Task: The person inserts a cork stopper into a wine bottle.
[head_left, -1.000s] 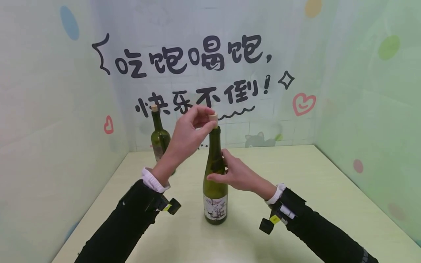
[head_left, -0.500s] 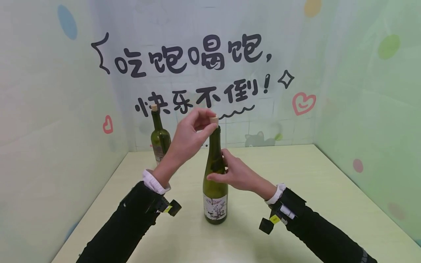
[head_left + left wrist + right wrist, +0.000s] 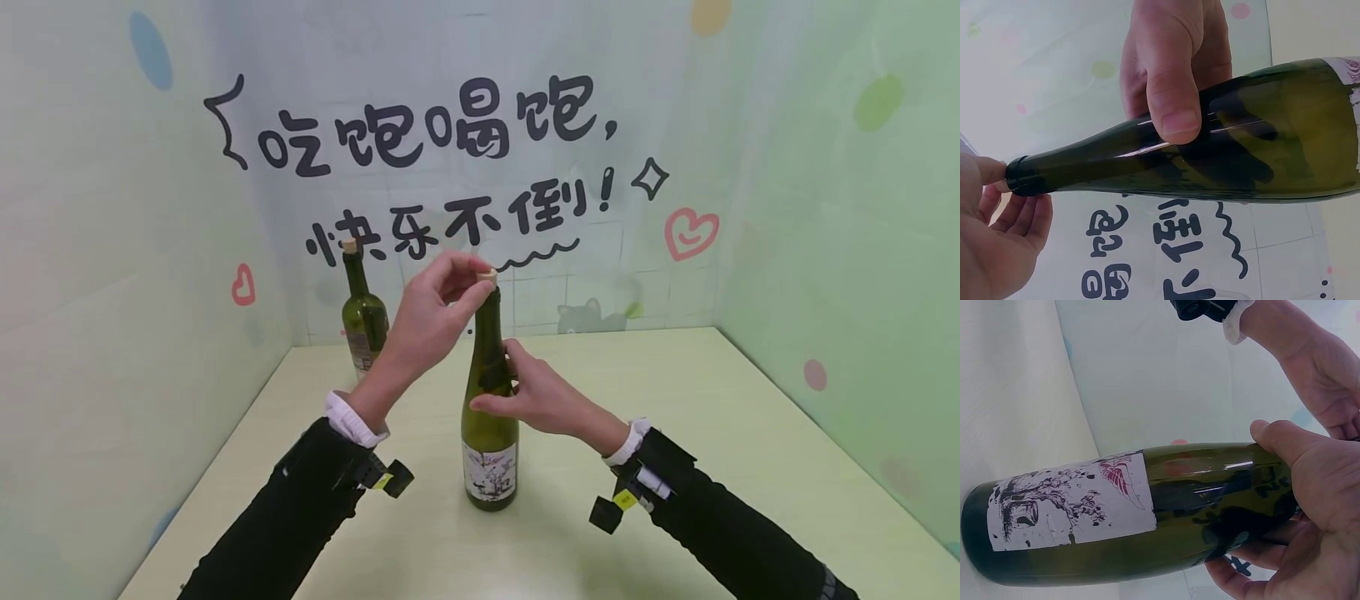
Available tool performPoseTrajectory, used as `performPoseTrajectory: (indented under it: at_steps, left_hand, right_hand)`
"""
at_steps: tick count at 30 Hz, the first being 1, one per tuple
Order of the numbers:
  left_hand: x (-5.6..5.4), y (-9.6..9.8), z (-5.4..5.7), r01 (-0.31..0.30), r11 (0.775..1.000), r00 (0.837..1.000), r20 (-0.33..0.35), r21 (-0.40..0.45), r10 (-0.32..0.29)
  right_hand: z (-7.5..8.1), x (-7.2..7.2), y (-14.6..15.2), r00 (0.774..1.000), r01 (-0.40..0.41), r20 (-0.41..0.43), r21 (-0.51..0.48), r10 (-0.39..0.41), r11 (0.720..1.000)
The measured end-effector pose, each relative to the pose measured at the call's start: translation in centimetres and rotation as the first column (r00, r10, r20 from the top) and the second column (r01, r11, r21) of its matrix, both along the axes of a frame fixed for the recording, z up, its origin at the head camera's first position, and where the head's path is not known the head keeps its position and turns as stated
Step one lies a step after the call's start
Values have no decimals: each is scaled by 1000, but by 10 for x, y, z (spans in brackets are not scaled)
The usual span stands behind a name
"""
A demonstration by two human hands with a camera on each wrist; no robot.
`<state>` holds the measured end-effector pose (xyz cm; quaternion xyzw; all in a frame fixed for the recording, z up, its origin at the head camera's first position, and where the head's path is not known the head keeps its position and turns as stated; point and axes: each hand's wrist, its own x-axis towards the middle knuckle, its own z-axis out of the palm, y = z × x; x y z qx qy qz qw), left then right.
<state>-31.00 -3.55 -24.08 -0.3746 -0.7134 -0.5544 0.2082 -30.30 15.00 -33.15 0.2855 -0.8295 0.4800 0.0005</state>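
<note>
A green wine bottle [image 3: 489, 433] with a white tree-pattern label stands upright on the table in the head view. My left hand [image 3: 432, 315] pinches a pale cork [image 3: 489, 275] at the bottle's mouth, thumb and fingertips just above the rim. How deep the cork sits is hidden by the fingers. My right hand [image 3: 550, 395] grips the bottle around its shoulder, its thumb [image 3: 1175, 119] across the glass in the left wrist view. In the right wrist view the label [image 3: 1072, 500] faces the camera, and the right-hand fingers curl under the bottle.
A second green bottle [image 3: 362, 321], with a cork [image 3: 349, 246] in its neck, stands back left, partly behind the left forearm. Pale printed walls enclose the light wooden table [image 3: 637, 375] at the back and sides.
My left hand has come down slightly with the cork, which now shows less above the bottle's mouth. The right hand keeps its grip on the bottle, which stays in place.
</note>
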Motion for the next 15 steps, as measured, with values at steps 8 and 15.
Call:
performPoseTrajectory:
  at_steps: [8, 15]
  left_hand:
    - [-3, 2, 4, 15, 1000, 1000, -11, 19, -15]
    - [-7, 2, 9, 29, 1000, 1000, 10, 9, -29]
  right_hand:
    - [5, -2, 1, 1000, -6, 13, -9, 6, 1000]
    - [8, -4, 1, 1000, -11, 25, -15, 11, 1000]
